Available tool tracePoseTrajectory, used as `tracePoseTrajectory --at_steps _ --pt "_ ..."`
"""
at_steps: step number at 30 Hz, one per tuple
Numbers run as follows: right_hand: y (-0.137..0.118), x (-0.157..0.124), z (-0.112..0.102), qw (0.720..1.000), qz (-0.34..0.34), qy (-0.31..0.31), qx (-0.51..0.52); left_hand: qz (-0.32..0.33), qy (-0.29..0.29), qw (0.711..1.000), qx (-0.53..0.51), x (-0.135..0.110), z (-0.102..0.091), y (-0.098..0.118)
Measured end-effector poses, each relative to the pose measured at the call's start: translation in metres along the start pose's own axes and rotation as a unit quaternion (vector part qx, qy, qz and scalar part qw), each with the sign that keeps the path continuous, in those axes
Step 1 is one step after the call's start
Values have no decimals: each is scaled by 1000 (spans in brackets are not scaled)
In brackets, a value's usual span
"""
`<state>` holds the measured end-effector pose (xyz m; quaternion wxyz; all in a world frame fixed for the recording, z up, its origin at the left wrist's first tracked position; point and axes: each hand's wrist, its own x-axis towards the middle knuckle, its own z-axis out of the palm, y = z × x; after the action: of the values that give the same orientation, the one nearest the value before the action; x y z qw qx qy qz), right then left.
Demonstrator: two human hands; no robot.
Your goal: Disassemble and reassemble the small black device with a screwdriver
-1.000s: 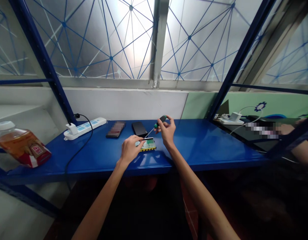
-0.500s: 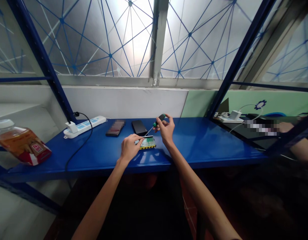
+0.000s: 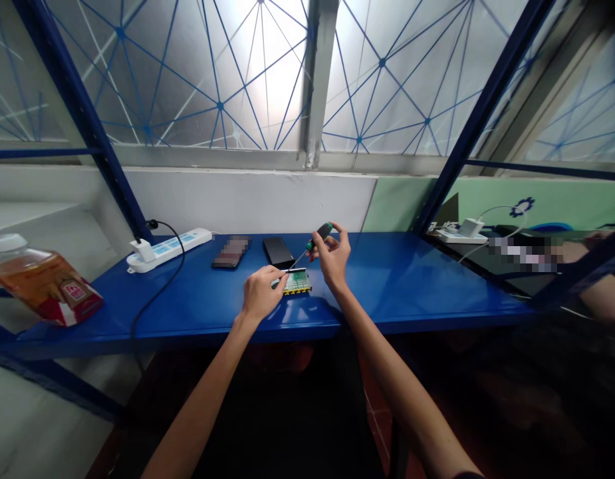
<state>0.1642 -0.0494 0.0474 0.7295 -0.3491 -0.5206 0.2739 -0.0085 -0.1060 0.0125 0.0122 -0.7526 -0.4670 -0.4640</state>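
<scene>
A screwdriver (image 3: 320,237) with a green and black handle slants down to the left, my right hand (image 3: 334,256) closed round its handle. My left hand (image 3: 262,291) pinches at the tip of the thin metal shaft; whatever small thing lies between those fingertips is hidden. Just under the tip, a small flat green and white case (image 3: 298,282) with a yellow-and-black striped front edge rests on the blue table (image 3: 387,286). The left fingers cover its left part.
Behind the case lie a black box (image 3: 278,252) and a dark phone (image 3: 231,252). A white power strip (image 3: 172,249) with a black cable (image 3: 160,296) stands left, beyond a drink bottle (image 3: 48,279). Another person's arm (image 3: 604,286) is at far right.
My left hand has shifted slightly right, with its fingertips still at the screwdriver's tip. The right hand keeps its hold, and the handle sits marginally higher in view.
</scene>
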Motion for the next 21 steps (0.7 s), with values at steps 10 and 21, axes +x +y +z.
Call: tracePoseTrajectory --at_steps 10,21 --pt "0 1 1 1000 -13 0 8 -8 -2 1000 5 1 0 2" --pt "14 33 -9 973 -140 51 -174 33 -120 986 109 -8 -7 -3"
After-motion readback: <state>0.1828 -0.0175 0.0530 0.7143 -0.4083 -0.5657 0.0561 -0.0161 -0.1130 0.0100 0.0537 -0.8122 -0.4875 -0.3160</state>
